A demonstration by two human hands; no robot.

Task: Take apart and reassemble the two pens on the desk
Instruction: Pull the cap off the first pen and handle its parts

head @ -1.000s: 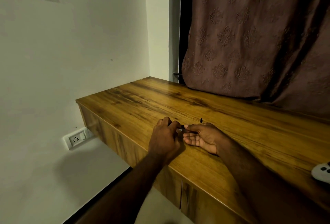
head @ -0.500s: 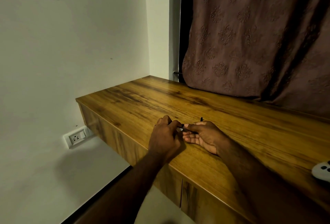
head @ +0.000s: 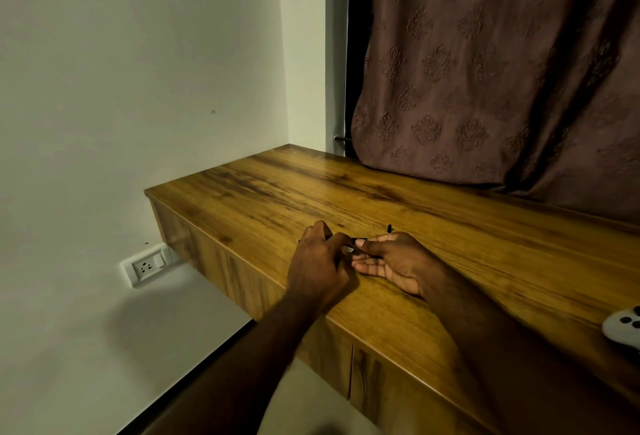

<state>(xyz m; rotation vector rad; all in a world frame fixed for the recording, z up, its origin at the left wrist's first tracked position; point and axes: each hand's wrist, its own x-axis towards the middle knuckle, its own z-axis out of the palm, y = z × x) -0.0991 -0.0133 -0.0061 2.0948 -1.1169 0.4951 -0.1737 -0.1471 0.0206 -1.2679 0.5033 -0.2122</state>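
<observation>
Head view. Both hands rested on the wooden counter (head: 450, 261) near its front edge. The left hand (head: 317, 261) and the right hand (head: 391, 261) each pinched one end of a slim dark pen (head: 356, 244) held between them, their grip closed on it. A small dark pen part (head: 389, 227) stood on the counter just behind the right hand; the second pen could not be made out. The pen appeared light, rigid and smooth, its small parts easily dropped; it seemed best held by fingertips either side of the joint. A white controller (head: 623, 329) lay at the right edge.
</observation>
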